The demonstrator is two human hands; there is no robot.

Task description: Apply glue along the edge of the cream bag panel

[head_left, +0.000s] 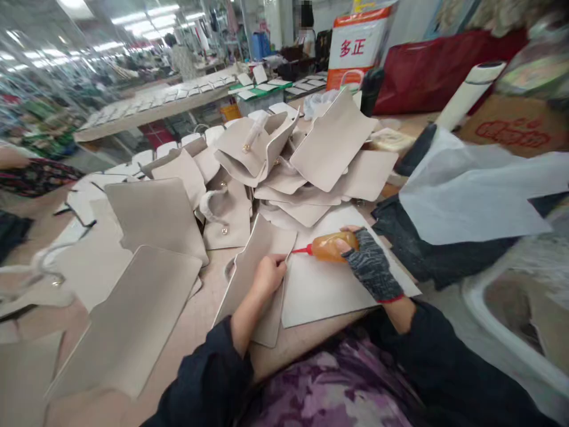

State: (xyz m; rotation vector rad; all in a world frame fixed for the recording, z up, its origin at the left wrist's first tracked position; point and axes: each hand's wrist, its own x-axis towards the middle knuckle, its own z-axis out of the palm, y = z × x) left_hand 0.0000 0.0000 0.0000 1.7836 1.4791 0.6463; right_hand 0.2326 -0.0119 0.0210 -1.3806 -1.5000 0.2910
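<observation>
Hiding part of the amber bottle: gloved right hand

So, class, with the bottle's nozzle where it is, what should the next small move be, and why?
Probably a gentle squeeze of the amber bottle, drawing its red nozzle along the beige piece's edge: the gloved right hand grips the bottle, the tip is at or very near that edge, and the left hand steadies the piece.
</observation>
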